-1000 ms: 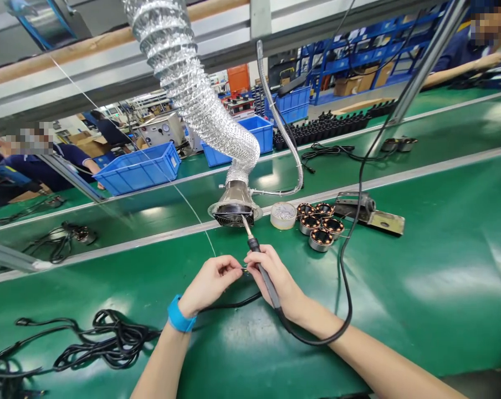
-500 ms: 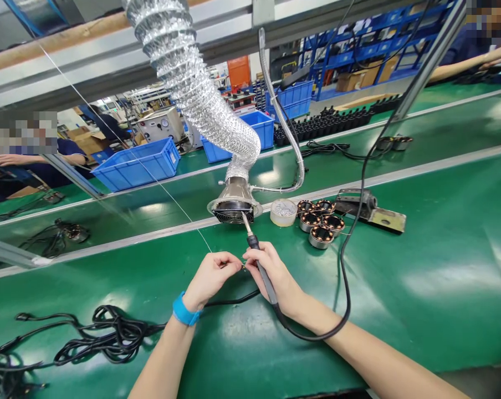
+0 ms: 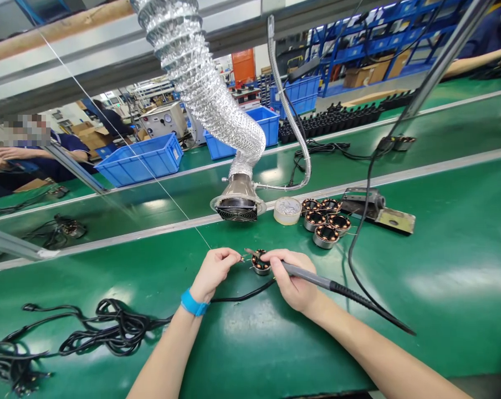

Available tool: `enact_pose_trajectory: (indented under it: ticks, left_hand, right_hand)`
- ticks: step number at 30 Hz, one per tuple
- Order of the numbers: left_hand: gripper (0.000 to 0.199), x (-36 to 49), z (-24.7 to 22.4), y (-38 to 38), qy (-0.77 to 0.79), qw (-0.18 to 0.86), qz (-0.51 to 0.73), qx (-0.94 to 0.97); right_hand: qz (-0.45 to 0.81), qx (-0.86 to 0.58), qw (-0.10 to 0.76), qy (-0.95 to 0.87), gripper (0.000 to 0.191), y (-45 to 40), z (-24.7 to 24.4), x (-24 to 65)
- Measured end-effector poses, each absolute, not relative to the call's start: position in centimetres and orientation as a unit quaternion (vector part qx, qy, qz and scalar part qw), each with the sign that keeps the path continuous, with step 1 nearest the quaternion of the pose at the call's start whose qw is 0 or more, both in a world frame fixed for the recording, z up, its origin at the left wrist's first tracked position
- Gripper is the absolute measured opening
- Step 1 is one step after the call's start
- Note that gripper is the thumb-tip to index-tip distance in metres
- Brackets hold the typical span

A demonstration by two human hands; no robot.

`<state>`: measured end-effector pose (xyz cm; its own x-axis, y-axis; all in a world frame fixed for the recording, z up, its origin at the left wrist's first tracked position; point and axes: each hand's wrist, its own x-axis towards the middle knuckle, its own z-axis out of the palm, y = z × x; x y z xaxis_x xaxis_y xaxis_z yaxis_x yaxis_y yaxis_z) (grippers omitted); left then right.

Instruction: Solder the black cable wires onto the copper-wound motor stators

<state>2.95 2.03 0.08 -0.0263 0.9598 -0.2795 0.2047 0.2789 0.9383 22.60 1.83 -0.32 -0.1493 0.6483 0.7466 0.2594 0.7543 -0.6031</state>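
My right hand (image 3: 294,277) is closed around a soldering iron (image 3: 312,275), held like a pen with its tip pointing left. The tip lies over a motor stator (image 3: 261,269), a metal ring with copper windings, on the green bench. Left of the stator, my left hand (image 3: 217,270) pinches thin wires (image 3: 243,257) between thumb and fingertips; their exact ends are too small to make out. A fine strand (image 3: 171,198) runs down from the upper left to this hand. A black cable (image 3: 246,298) passes beneath both hands.
Several stators (image 3: 326,235) sit beside a round tub (image 3: 287,211) and a metal fixture (image 3: 377,211). Ahead hangs a fume hood (image 3: 239,195) on a foil duct (image 3: 217,94). Coiled black cords (image 3: 113,327) lie at left. People work across the line.
My right hand has moved slightly right and turned the soldering iron from pointing away to pointing left, over the stator. The stator now shows. My left hand keeps its pinch.
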Motion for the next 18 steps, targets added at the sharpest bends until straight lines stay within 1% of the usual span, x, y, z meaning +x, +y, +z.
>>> enact_pose_trajectory:
  ticks: [14, 18]
  left_hand:
    - [0.027, 2.86, 0.22, 2.06, 0.614, 0.528, 0.366, 0.459]
    - [0.027, 2.85, 0.15, 1.98, 0.612, 0.531, 0.370, 0.454]
  right_hand:
    - [0.177, -0.293, 0.537, -0.771, 0.020, 1.70, -0.63, 22.27]
    - [0.182, -0.300, 0.544, -0.762, 0.020, 1.83, -0.84, 22.32]
